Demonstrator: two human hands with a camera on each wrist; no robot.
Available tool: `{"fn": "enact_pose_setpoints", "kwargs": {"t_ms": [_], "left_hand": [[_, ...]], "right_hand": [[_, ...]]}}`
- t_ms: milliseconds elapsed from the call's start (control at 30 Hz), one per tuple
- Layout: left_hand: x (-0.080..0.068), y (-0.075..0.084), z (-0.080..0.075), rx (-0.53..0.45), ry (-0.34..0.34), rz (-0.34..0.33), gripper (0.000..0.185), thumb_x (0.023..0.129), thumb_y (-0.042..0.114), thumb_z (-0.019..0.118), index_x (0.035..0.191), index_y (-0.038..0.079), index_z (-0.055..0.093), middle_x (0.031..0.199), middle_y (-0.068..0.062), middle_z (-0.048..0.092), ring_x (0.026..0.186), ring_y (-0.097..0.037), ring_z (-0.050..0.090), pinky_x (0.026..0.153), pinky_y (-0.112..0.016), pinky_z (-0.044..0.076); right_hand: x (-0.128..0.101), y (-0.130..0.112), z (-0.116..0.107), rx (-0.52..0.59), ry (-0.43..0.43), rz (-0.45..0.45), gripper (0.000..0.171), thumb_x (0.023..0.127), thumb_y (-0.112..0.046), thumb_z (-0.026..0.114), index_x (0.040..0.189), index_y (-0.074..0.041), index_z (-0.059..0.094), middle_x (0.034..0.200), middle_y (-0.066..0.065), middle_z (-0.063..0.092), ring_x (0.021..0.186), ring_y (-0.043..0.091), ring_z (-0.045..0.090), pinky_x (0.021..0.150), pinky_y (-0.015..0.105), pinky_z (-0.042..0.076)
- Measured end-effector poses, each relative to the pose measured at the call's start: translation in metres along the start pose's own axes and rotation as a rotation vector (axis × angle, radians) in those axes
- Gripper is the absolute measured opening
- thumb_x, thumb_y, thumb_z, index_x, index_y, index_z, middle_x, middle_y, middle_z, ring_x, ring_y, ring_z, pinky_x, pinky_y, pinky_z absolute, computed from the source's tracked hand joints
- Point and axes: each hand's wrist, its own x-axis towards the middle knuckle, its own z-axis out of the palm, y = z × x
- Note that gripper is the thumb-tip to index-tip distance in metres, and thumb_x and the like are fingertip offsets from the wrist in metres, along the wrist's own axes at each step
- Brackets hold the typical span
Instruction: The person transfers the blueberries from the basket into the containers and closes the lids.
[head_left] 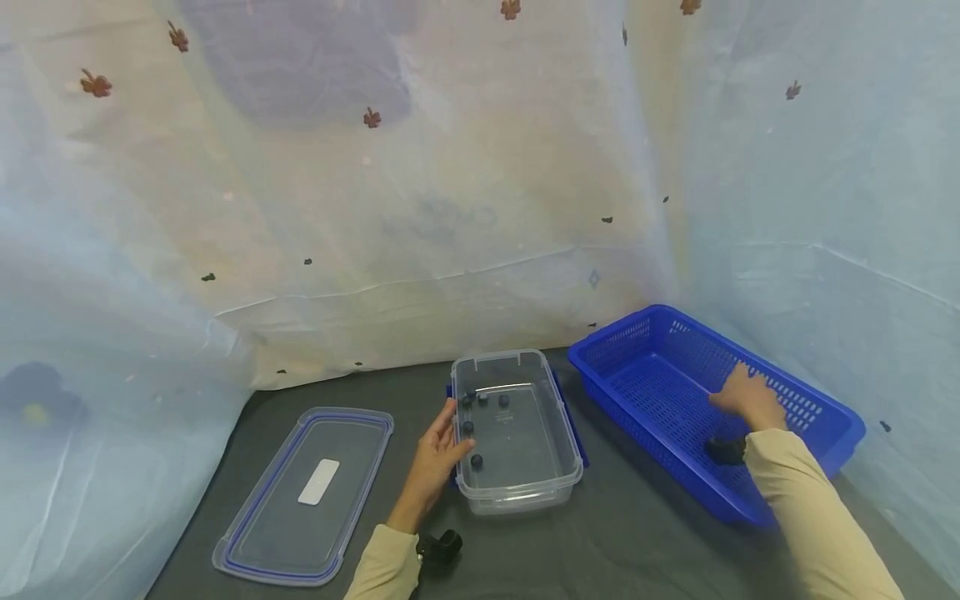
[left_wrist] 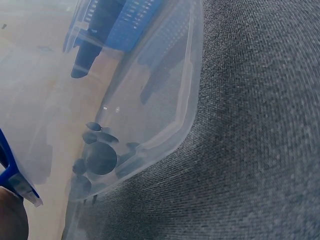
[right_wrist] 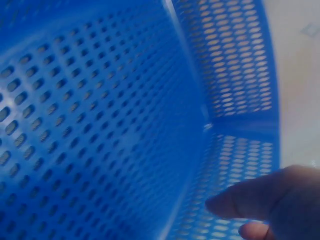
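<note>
A clear plastic container (head_left: 525, 492) stands on the dark table with several small dark balls (head_left: 476, 461) inside. My left hand (head_left: 438, 454) holds its left wall, fingers along the outside and thumb hooked over the rim. The left wrist view shows the container (left_wrist: 170, 100) close up, the balls (left_wrist: 100, 157) bunched near one corner. My right hand (head_left: 742, 396) reaches into a blue perforated basket (head_left: 652, 392) near its far wall. In the right wrist view the hand (right_wrist: 260, 200) has its fingers loosely stretched over the basket (right_wrist: 100, 125), holding nothing that I can see.
The container's clear lid (head_left: 307, 492), blue-rimmed with a white label, lies flat on the table to the left. Pale patterned cloth hangs close behind and on both sides. The dark table surface (head_left: 630, 533) shows between the container and basket.
</note>
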Motion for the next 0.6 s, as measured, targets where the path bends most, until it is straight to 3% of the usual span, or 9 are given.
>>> {"fn": "enact_pose_setpoints", "kwargs": {"t_ms": [100, 267, 600], "left_hand": [[0.0, 0.001, 0.0, 0.005, -0.005, -0.002, 0.075, 0.088, -0.007, 0.063, 0.151, -0.005, 0.02, 0.16, -0.016, 0.01, 0.144, -0.029, 0.016, 0.11, -0.026, 0.024], [0.0, 0.001, 0.001, 0.012, -0.002, -0.006, 0.075, 0.089, -0.006, 0.064, 0.151, -0.005, 0.021, 0.16, -0.016, 0.01, 0.144, -0.029, 0.016, 0.111, -0.027, 0.023], [-0.001, -0.001, 0.0, 0.013, -0.009, 0.003, 0.075, 0.089, -0.006, 0.063, 0.151, -0.005, 0.02, 0.16, -0.016, 0.01, 0.144, -0.03, 0.015, 0.111, -0.027, 0.023]], "right_hand": [[0.004, 0.001, 0.01, 0.039, -0.008, 0.126, 0.081, 0.092, -0.018, 0.052, 0.139, 0.024, 0.001, 0.133, 0.054, 0.006, 0.121, 0.071, 0.013, 0.095, 0.077, 0.027], [0.005, -0.001, 0.024, 0.061, -0.023, 0.237, 0.072, 0.094, -0.011, 0.043, 0.141, 0.022, -0.001, 0.136, 0.053, -0.001, 0.127, 0.068, 0.001, 0.102, 0.076, 0.016], [-0.01, 0.001, 0.036, 0.097, -0.001, 0.311, 0.07, 0.092, -0.011, 0.041, 0.139, 0.025, 0.003, 0.136, 0.052, -0.001, 0.13, 0.064, -0.004, 0.107, 0.071, 0.009]]}}
